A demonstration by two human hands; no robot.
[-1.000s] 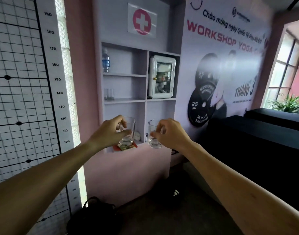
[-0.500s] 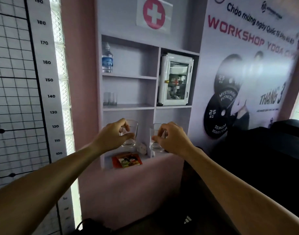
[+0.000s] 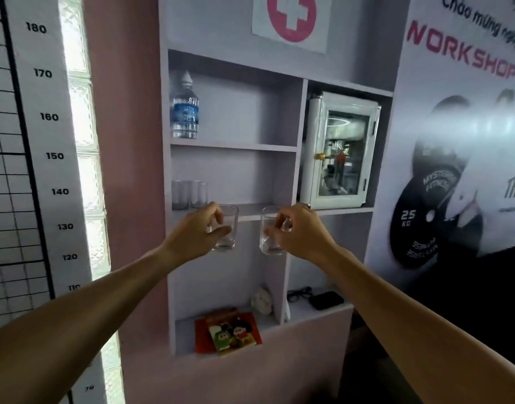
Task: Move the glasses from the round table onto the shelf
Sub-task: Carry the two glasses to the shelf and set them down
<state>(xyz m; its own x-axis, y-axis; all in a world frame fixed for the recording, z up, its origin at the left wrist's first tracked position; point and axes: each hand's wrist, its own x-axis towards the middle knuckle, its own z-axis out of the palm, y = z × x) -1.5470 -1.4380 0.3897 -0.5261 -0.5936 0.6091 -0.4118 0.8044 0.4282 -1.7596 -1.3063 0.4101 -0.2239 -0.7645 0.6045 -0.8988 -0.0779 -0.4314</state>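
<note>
My left hand (image 3: 200,232) grips a clear drinking glass (image 3: 227,228) by its rim and side. A second clear glass (image 3: 268,232) is held the same way in my right hand (image 3: 299,230). Both glasses hang in the air just in front of the middle shelf board (image 3: 247,210) of a pale lilac wall shelf, at about its height. Two more clear glasses (image 3: 189,194) stand on that board at its far left. The round table is out of view.
A water bottle (image 3: 184,109) stands on the upper shelf. A white glass-door cabinet (image 3: 341,150) fills the right compartment. On the bottom ledge lie a red packet (image 3: 227,331), spectacles (image 3: 299,293) and a black case (image 3: 325,300). A height chart (image 3: 46,158) covers the left wall.
I have come closer to the shelf, which now fills the view. Both hands have risen with their glasses from bottom-ledge height up to the middle shelf board.
</note>
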